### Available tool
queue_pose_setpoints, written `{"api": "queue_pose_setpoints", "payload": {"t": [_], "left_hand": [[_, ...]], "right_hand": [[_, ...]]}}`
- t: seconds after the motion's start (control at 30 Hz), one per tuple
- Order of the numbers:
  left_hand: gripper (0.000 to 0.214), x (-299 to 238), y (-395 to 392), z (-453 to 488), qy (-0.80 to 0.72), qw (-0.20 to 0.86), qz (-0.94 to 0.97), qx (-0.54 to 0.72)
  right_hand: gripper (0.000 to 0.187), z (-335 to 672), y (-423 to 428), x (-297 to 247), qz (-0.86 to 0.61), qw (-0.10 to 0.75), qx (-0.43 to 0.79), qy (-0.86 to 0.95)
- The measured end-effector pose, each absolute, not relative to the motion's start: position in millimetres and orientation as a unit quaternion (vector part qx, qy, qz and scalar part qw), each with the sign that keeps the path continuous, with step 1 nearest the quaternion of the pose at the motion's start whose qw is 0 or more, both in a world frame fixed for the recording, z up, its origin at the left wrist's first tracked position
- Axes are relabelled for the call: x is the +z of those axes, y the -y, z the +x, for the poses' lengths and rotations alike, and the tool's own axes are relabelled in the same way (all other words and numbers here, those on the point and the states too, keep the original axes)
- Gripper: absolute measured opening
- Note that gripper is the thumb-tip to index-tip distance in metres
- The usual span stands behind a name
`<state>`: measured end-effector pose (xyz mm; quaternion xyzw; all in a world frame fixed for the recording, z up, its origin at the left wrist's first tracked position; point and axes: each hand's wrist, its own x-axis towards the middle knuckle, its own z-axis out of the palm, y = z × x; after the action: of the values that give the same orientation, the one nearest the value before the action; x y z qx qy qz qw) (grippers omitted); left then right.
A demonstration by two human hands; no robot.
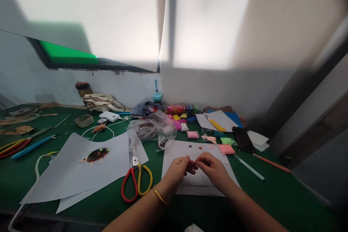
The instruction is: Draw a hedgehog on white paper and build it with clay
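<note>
My left hand (179, 170) and my right hand (213, 168) meet fingertip to fingertip over a white sheet of paper (174, 154) on the green table (272, 192). Both hands have their fingers pinched together; what they pinch is too small to make out. A gold bangle (160, 195) sits on my left wrist. A pink clay packet (227, 149) and small clay bits (199, 147) lie on the sheet just beyond my hands.
Red-and-yellow scissors (136, 183) lie left of my hands. Further left, a small clay figure (96, 154) rests on larger white sheets. Behind are a clear plastic bag (152, 128), coloured clay packets (181, 119), a yellow cutter (216, 124), a black phone (243, 139) and pens (248, 167).
</note>
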<state>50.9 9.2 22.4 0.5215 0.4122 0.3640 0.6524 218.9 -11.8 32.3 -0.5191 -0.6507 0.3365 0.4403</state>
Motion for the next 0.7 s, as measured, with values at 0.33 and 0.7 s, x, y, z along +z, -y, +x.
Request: {"api": "queue_pose_setpoints", "payload": {"t": [0.33,0.7], "left_hand": [[0.03,9,-5,44,-0.458,0.503,0.644,0.35],[0.039,10,1,56,-0.415,0.645,0.54,0.347]], "right_hand": [[0.019,228,17,6,-0.568,0.399,0.336,0.636],[0.02,212,30,16,-0.518,0.44,0.36,0.639]]}}
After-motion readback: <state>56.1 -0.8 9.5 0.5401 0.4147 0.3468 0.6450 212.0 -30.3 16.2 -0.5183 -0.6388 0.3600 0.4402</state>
